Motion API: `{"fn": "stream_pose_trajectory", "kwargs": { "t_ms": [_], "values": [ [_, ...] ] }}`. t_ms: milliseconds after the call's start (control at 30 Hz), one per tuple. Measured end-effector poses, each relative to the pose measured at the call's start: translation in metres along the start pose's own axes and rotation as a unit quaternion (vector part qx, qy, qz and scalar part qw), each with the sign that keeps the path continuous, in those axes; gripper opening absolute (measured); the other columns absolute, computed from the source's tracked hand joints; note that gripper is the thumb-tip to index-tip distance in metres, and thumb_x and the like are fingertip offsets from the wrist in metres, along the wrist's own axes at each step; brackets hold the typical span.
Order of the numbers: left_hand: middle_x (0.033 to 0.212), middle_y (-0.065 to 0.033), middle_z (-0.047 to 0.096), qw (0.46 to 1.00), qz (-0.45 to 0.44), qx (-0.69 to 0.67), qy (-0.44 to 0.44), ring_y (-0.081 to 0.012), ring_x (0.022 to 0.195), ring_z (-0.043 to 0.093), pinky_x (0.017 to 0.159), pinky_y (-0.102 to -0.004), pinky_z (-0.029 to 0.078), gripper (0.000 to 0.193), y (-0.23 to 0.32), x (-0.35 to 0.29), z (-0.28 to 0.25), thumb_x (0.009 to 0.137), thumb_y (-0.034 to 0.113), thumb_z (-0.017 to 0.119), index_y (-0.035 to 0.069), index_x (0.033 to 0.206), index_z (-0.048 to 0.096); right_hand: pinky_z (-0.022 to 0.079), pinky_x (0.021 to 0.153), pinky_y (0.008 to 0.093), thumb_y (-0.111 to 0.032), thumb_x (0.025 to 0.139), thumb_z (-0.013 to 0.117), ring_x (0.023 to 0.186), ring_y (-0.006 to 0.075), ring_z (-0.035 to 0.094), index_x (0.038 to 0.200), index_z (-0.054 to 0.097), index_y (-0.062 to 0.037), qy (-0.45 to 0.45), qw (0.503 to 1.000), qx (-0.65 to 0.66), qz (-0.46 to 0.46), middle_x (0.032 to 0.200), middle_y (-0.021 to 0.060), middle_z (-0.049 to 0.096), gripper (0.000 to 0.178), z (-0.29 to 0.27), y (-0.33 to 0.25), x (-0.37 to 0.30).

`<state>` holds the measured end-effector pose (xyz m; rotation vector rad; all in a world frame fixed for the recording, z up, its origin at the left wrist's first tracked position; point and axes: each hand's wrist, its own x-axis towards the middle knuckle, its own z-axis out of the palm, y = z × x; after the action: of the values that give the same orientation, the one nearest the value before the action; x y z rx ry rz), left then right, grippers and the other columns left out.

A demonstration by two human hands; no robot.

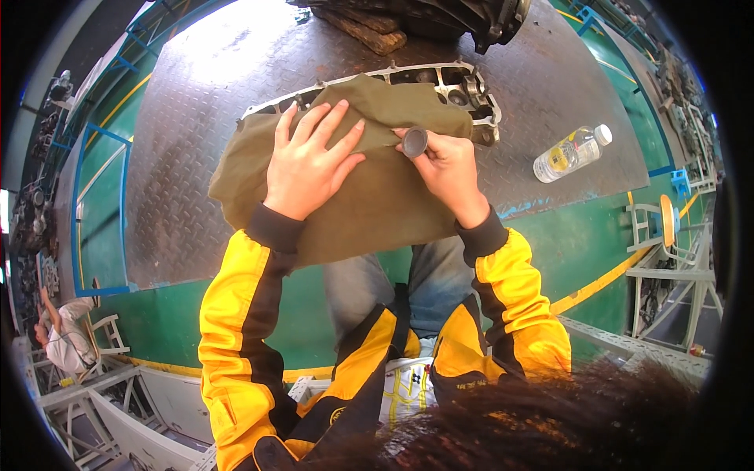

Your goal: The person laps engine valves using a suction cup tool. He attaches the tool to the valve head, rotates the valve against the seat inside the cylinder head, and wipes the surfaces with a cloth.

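My left hand (309, 161) lies with its fingers spread on an olive-green cloth (345, 216). That cloth is draped over most of a metal engine cylinder head (471, 88) and hangs past the table's near edge. My right hand (449, 174) has its fingers closed around a small round metal part (415, 142) with a dark, dished end facing up. The rest of that part is hidden in the fingers. It is held just above the cloth, close to the cylinder head's right side, where open cavities show.
A clear plastic bottle (572, 154) with a white cap lies on the patterned steel table (184, 196) at right. Wooden blocks (365, 30) and a large dark machine part (448, 16) sit at the back. Another person (69, 334) is at far left.
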<state>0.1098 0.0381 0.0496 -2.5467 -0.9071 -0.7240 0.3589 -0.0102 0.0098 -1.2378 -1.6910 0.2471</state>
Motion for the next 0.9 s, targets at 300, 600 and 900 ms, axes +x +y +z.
{"fn": "stream_pose_trajectory", "kwargs": {
  "t_ms": [300,600,900],
  "values": [
    [0.152,-0.005,0.06,1.0,0.001,-0.004,-0.007,-0.0268,0.137,0.055,0.121,-0.0541,0.034,0.047,-0.002,-0.003,0.0,0.093,0.036,0.077,0.023,0.137,0.07,0.056,0.061,0.0407,-0.012,0.086,0.076,0.068,0.0285,0.072,0.127,0.077,-0.0246,-0.09,0.974,-0.164,-0.124,0.077,0.0074,0.072,0.042,-0.029,-0.003,0.016],
    [0.148,-0.0051,0.061,1.0,0.009,-0.001,0.004,-0.0253,0.136,0.056,0.122,-0.0552,0.035,0.046,-0.002,-0.003,-0.001,0.092,0.037,0.079,0.021,0.133,0.07,0.054,0.057,0.0373,0.003,0.081,0.07,0.061,0.0245,0.068,0.126,0.08,-0.0223,-0.026,0.982,-0.122,-0.144,0.07,0.0075,0.068,0.053,-0.017,-0.015,0.002],
    [0.15,-0.0047,0.06,1.0,0.004,-0.018,-0.006,-0.0268,0.137,0.055,0.121,-0.0546,0.035,0.047,-0.002,-0.002,-0.001,0.092,0.034,0.079,0.021,0.136,0.07,0.054,0.058,0.0381,-0.003,0.076,0.076,0.064,0.0233,0.068,0.126,0.078,-0.0247,-0.002,0.98,-0.137,-0.148,0.071,0.003,0.066,0.054,-0.004,0.009,0.004]
  ]
}}
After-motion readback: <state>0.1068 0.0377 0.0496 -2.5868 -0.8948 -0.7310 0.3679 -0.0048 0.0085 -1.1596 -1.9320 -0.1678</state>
